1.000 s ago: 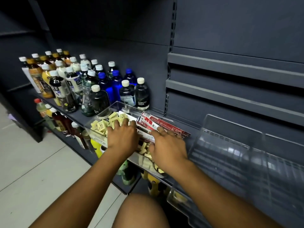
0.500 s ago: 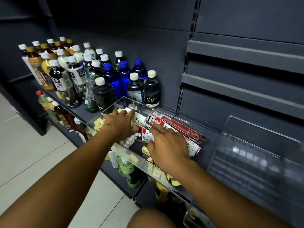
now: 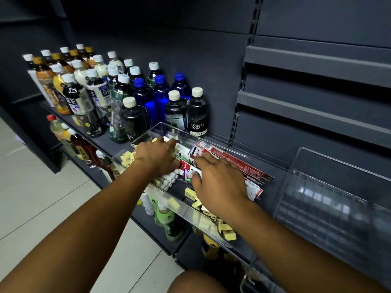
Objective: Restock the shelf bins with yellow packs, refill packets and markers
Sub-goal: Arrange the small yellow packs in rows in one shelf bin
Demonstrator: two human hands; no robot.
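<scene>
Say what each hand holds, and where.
Left hand lies over the white markers, fingers curled; grip cannot be told. Right hand presses flat on the refill packets, gripping nothing.

The single head-worn wide-angle camera looks forward and down from close above the front edge of the shelf, into the bin within arm's reach.

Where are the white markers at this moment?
In the head view, the white markers lie in the clear bin, partly under the left hand, with the red-and-white refill packets to their right.
</scene>
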